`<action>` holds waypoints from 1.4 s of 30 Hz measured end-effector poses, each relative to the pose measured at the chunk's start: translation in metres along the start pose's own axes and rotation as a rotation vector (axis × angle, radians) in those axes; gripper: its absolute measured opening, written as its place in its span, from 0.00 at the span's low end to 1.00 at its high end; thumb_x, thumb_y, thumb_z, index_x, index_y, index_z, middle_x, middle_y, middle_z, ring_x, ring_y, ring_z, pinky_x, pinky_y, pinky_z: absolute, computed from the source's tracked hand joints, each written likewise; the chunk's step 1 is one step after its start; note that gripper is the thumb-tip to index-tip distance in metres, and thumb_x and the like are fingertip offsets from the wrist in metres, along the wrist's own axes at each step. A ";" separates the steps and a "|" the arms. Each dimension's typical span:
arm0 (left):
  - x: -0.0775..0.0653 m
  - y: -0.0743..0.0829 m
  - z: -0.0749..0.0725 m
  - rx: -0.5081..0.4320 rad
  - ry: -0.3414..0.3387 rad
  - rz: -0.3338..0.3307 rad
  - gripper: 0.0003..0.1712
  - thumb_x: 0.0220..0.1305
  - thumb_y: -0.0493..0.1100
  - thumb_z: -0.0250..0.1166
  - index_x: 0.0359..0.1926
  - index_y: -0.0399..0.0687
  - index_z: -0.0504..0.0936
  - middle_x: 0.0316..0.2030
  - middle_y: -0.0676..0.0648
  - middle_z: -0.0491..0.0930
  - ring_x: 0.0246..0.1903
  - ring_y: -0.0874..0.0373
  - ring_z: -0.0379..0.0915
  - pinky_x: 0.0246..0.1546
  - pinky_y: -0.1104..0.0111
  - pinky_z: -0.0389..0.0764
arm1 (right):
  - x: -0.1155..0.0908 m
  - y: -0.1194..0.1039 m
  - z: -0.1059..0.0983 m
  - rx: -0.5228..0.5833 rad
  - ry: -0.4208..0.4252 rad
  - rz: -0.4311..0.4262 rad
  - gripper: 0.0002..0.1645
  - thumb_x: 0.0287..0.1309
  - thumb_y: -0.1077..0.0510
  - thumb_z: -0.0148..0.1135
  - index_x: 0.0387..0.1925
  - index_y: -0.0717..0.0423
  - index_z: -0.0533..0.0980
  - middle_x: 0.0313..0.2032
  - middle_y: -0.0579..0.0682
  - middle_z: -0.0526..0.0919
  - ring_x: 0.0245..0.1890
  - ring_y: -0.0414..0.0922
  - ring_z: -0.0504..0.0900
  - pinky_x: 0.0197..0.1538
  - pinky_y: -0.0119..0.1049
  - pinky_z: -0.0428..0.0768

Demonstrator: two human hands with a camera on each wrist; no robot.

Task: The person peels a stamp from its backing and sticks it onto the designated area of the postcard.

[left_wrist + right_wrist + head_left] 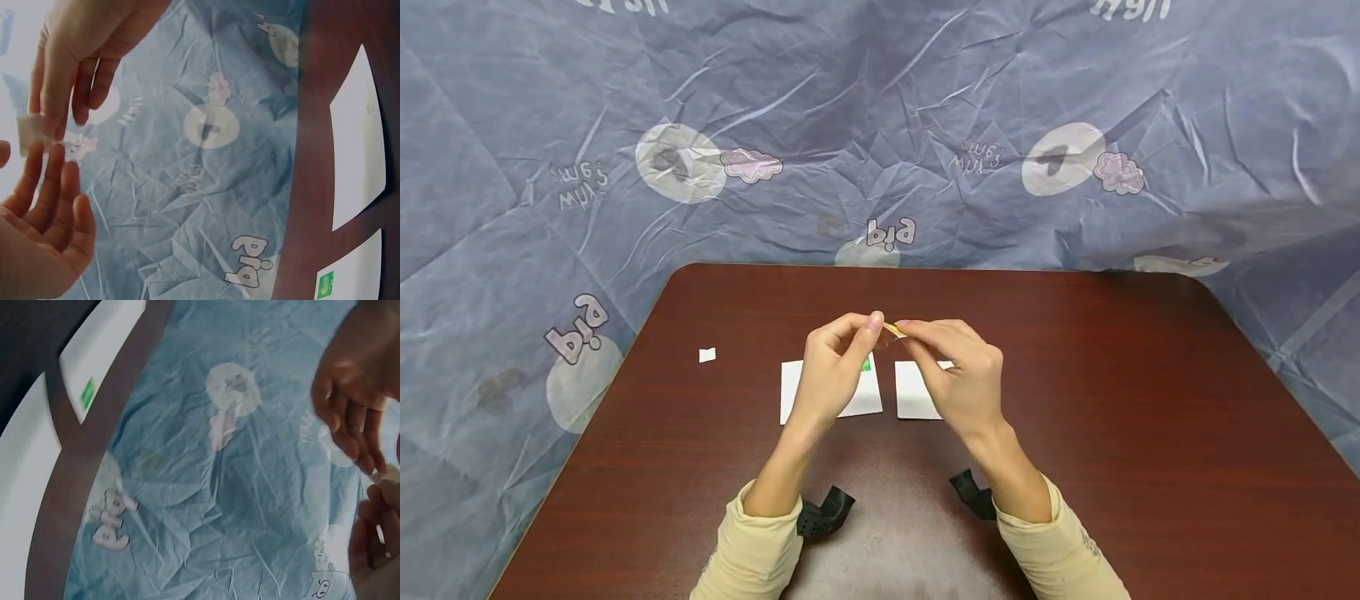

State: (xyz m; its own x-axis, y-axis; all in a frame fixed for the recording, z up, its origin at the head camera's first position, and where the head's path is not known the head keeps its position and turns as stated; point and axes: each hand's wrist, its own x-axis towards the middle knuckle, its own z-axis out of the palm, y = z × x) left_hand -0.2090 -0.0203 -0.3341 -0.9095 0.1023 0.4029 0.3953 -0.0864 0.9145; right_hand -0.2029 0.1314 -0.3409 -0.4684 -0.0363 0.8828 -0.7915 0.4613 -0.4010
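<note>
Both hands meet above the table around a small square sticker, yellowish with a see-through edge. My left hand pinches its left side between thumb and index finger. From the right, my right hand pinches the other side with its fingertips. Seen from the left wrist, the sticker shows a pale face between the two hands. Below the hands, a white card with a green sticker lies on the left, partly behind the left hand. A second white card lies beside it, partly covered by the right hand.
A small white paper square sits on the brown table toward the left. Behind the table hangs a wrinkled blue printed sheet. Black devices stick out by both cream sleeves.
</note>
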 end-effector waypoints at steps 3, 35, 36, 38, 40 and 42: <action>-0.001 -0.001 0.001 -0.031 0.008 0.032 0.10 0.67 0.37 0.59 0.36 0.30 0.79 0.32 0.42 0.82 0.35 0.52 0.79 0.41 0.61 0.78 | 0.000 -0.006 0.000 0.169 -0.002 0.209 0.08 0.48 0.74 0.68 0.33 0.67 0.84 0.31 0.55 0.86 0.30 0.44 0.84 0.34 0.29 0.79; 0.002 0.004 -0.008 0.182 -0.113 0.122 0.08 0.64 0.34 0.62 0.40 0.38 0.86 0.31 0.49 0.82 0.32 0.58 0.77 0.33 0.63 0.76 | 0.013 -0.021 -0.021 0.364 -0.367 0.604 0.07 0.65 0.67 0.56 0.37 0.66 0.79 0.30 0.55 0.81 0.32 0.44 0.81 0.43 0.38 0.80; 0.003 0.004 -0.008 0.187 -0.115 0.122 0.08 0.64 0.34 0.62 0.40 0.38 0.86 0.31 0.49 0.82 0.32 0.59 0.77 0.33 0.64 0.76 | 0.013 -0.021 -0.021 0.359 -0.364 0.609 0.07 0.65 0.66 0.56 0.37 0.66 0.79 0.30 0.54 0.82 0.32 0.44 0.81 0.43 0.38 0.80; 0.003 0.004 -0.008 0.194 -0.120 0.122 0.08 0.64 0.34 0.63 0.41 0.38 0.86 0.32 0.49 0.82 0.32 0.59 0.77 0.34 0.65 0.76 | 0.013 -0.022 -0.022 0.350 -0.355 0.617 0.06 0.64 0.67 0.58 0.38 0.66 0.80 0.31 0.54 0.82 0.32 0.44 0.81 0.43 0.38 0.80; 0.003 0.004 -0.008 0.195 -0.125 0.123 0.08 0.63 0.34 0.64 0.41 0.38 0.86 0.32 0.49 0.82 0.33 0.59 0.77 0.34 0.66 0.76 | 0.013 -0.022 -0.022 0.346 -0.351 0.624 0.06 0.63 0.67 0.58 0.39 0.66 0.80 0.31 0.54 0.82 0.32 0.43 0.81 0.43 0.38 0.80; 0.003 0.004 -0.008 0.192 -0.130 0.129 0.07 0.63 0.33 0.64 0.40 0.37 0.86 0.32 0.48 0.83 0.33 0.58 0.77 0.35 0.67 0.77 | 0.013 -0.022 -0.022 0.355 -0.349 0.629 0.07 0.63 0.67 0.58 0.39 0.67 0.80 0.31 0.54 0.82 0.32 0.43 0.81 0.42 0.39 0.80</action>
State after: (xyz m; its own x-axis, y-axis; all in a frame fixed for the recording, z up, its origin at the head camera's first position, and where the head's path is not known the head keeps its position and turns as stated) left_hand -0.2115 -0.0287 -0.3297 -0.8307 0.2301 0.5069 0.5355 0.0811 0.8407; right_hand -0.1830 0.1407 -0.3154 -0.9174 -0.1659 0.3616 -0.3888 0.1803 -0.9035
